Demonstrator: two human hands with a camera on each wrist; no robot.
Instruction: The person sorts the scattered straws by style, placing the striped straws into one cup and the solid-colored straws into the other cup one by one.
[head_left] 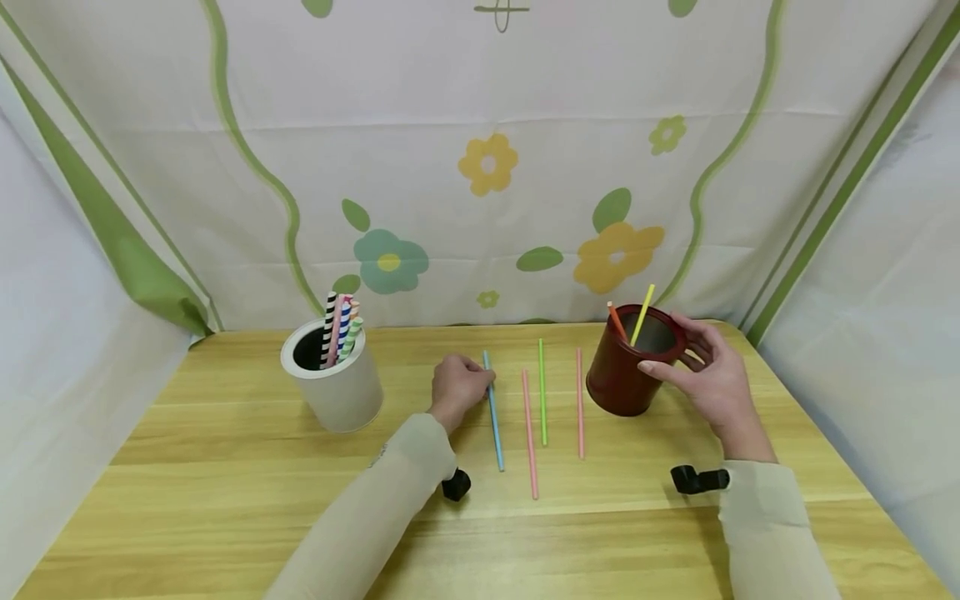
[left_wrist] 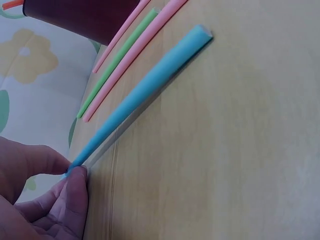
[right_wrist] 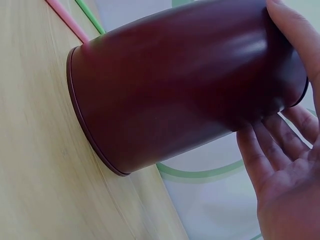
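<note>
At the wooden worktop (head_left: 195, 508), your left hand (head_left: 460, 388) pinches the blue straw (head_left: 497, 433) in its fingers (left_wrist: 76, 196); your right hand (head_left: 716, 385) holds the red cup (head_left: 621, 377).

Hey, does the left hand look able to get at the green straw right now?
Probably yes, if the left hand lets go of the blue straw it pinches; only a flat-lying pink straw separates that from the green straw.
</note>
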